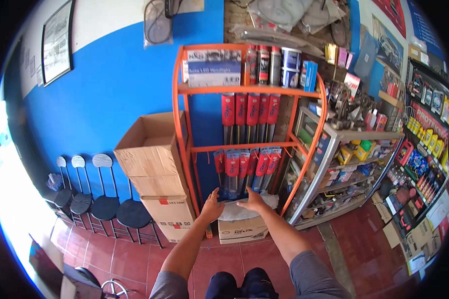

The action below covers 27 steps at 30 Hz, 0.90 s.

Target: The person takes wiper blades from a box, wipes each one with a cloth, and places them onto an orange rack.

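My left hand (pixel 212 207) reaches forward with fingers stretched out, at the left side of a clear plastic wrapping (pixel 234 211). Opposite it, my right hand (pixel 253 200) has thumb and fingers spread, over the right part of the same plastic. Both are open, with a gap between them. The plastic lies on a cardboard Helix box (pixel 242 231) on the floor. Just beyond my fingertips, long packs with red tops, which look like wiper blades (pixel 232 164), hang from the lower bar of an orange rack (pixel 244 147). More red-topped packs (pixel 253 110) hang above.
Stacked cardboard boxes (pixel 167 217) stand left of the rack, the top one open. A glass display case (pixel 334 164) is close on the right. Spray cans (pixel 263 65) and a headlight box (pixel 214 70) fill the top shelf. Black folding chairs (pixel 105 207) line the blue wall.
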Tool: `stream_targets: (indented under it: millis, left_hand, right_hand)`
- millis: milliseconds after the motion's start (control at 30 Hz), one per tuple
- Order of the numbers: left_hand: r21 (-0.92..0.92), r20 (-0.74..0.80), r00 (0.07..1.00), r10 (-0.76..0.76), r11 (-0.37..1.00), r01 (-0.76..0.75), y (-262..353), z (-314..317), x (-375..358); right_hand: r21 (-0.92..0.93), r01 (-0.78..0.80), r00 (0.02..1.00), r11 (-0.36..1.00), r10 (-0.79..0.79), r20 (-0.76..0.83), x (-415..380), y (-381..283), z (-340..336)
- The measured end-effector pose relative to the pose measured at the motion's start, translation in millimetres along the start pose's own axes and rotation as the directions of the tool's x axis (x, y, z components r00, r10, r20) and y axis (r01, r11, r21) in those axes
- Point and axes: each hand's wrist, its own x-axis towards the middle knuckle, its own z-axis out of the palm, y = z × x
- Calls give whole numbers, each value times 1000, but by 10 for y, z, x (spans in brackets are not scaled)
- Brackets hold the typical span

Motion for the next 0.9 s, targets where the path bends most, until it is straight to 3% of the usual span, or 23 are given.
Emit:
stream_targets:
  millis: [67,167,267,300,400,533,600,800,833,900]
  left_hand:
    - [45,35,999,-24,999,22,333,-381,-123]
    - [210,242,958,-156,972,105,640,-889,-335]
    - [296,247,928,-278,934,200,925,-1278,-599]
    - [232,260,919,-298,943,240,914,-1395,-702]
    - [288,305,899,-314,930,227,977,-1750,-937]
    - [278,202,909,-365,911,305,1119,-2253,-1477]
    - [206,81,949,-306,936,285,1636,-2618,-1937]
    - [342,105,937,-334,897,281,2416,-3491,-3334]
    - [381,90,954,-285,895,232,2227,-3558,-3505]
    - [381,82,944,-318,886,266,2656,-3984,-3958]
  right_hand:
    - [10,-117,977,993,114,182,-98,-70,-210]
    - [-90,-179,971,980,191,144,-613,-443,-659]
    - [-193,-123,969,973,160,189,-1012,-782,-1005]
    - [-175,-125,967,977,159,197,-1135,-923,-1119]
    - [-170,-97,978,981,125,166,-1412,-1381,-1322]
    - [-92,-57,989,994,69,134,-2011,-2356,-1641]
    - [-73,-7,994,997,15,112,-2395,-2819,-1715]
    - [-14,126,982,992,-123,142,-3399,-3581,-1331]
    - [-37,111,978,993,-102,181,-3574,-3747,-1280]
    - [-58,90,960,994,-71,270,-3882,-4148,-1146]
